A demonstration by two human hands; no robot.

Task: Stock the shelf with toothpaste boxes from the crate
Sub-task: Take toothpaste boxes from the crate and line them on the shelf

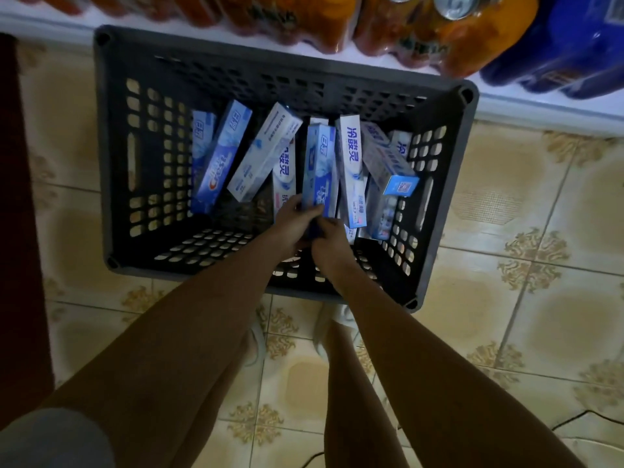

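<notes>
A dark grey slotted crate (114,184) stands on the tiled floor below me. Several blue and white toothpaste boxes lie tumbled inside it, leaning against the far wall. Both my hands reach down into the crate. My left hand (293,224) and my right hand (330,240) meet at the near end of one blue toothpaste box (319,163) and grip it together. A white box (351,157) leans right beside it. Further left lie a Crest box (221,160) and a pale box (263,153).
The white bottom shelf (540,106) runs along the top of the view. It carries shrink-wrapped orange drink packs (422,38) and blue bottle packs (570,49). A dark red mat (20,214) lies at the left. A black cable (580,418) crosses the floor at lower right.
</notes>
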